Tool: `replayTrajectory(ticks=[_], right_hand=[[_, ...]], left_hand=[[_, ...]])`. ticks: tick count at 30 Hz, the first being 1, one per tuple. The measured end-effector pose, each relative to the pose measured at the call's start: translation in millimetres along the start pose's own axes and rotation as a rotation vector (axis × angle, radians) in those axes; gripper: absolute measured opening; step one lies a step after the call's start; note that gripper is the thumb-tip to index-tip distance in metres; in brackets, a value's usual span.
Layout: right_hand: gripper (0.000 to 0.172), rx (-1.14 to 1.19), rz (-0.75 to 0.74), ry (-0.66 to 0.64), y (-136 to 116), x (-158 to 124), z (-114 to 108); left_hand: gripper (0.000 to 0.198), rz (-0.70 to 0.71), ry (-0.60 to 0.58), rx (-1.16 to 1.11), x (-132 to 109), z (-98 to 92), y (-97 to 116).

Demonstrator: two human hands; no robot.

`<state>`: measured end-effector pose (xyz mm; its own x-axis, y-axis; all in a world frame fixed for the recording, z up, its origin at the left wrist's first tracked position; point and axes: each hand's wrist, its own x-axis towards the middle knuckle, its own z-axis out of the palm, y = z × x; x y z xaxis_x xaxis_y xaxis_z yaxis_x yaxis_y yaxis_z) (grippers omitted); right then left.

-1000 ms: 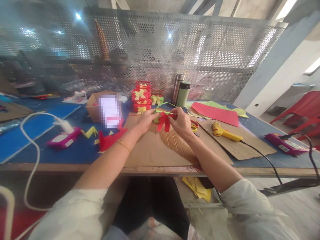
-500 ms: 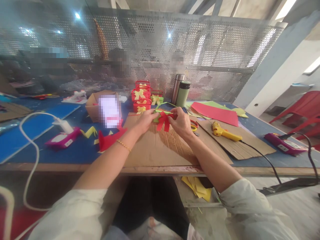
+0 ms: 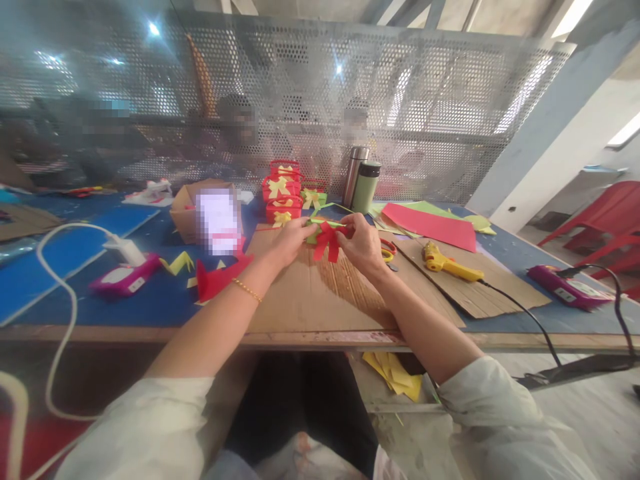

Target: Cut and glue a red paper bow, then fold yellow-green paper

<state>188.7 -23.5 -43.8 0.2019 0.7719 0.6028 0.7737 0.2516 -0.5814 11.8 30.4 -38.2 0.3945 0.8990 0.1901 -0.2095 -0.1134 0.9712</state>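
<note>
Between my hands, above a cardboard sheet (image 3: 310, 293), is a small green paper basket (image 3: 313, 235) with a red paper bow (image 3: 327, 243) on its front. My left hand (image 3: 296, 240) grips the basket's left side, thumb towards me. At the right end, my right hand (image 3: 362, 241) pinches the basket beside the bow; its fingertips partly cover that side. Just beyond my left hand stand several red paper baskets (image 3: 283, 212) with yellow bows, and a green one (image 3: 313, 199) sits beside them.
A yellow hot glue gun (image 3: 453, 263) rests on cardboard to the right, its cord running off the table edge. Scissors (image 3: 388, 251) lie by my right hand. Two flasks (image 3: 367, 188) stand behind. A phone (image 3: 219, 221) leans on a cardboard box (image 3: 181, 212). Red paper (image 3: 430, 227) lies back right.
Both hands keep their hold on the green basket, almost unmoved. The view has shifted very slightly.
</note>
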Motion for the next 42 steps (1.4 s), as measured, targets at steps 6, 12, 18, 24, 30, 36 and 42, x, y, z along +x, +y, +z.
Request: replayTrajectory(ticks=[6, 12, 18, 24, 30, 36, 42], right_hand=[[0.02, 0.003, 0.013, -0.016, -2.3, -0.3, -1.8], [0.02, -0.002, 0.014, -0.034, -4.2, -0.3, -3.5], [0.017, 0.008, -0.025, -0.015, -1.0, -0.5, -1.8], [0.017, 0.012, -0.04, -0.012, 0.4, 0.0, -0.2], [0.015, 0.005, -0.061, 0.005, 0.7, -1.1, 0.2], [0.01, -0.027, -0.121, 0.003, -0.4, -2.3, -1.2], [0.011, -0.052, -0.183, 0.071, 1.5, -4.3, 0.9]], left_hand=[[0.01, -0.003, -0.006, -0.004, -1.0, 0.7, 1.3], [0.01, -0.007, 0.013, -0.014, -1.9, 2.3, 2.5], [0.01, -0.012, 0.023, -0.03, -1.2, 2.7, 1.0], [0.01, -0.005, 0.017, -0.029, -0.9, 1.6, 0.2], [0.008, -0.011, 0.011, -0.026, 0.6, 0.9, -1.4], [0.003, -0.021, 0.016, -0.039, 1.6, -0.2, -2.7], [0.005, -0.006, 0.003, -0.065, 3.0, -1.7, -4.5]])
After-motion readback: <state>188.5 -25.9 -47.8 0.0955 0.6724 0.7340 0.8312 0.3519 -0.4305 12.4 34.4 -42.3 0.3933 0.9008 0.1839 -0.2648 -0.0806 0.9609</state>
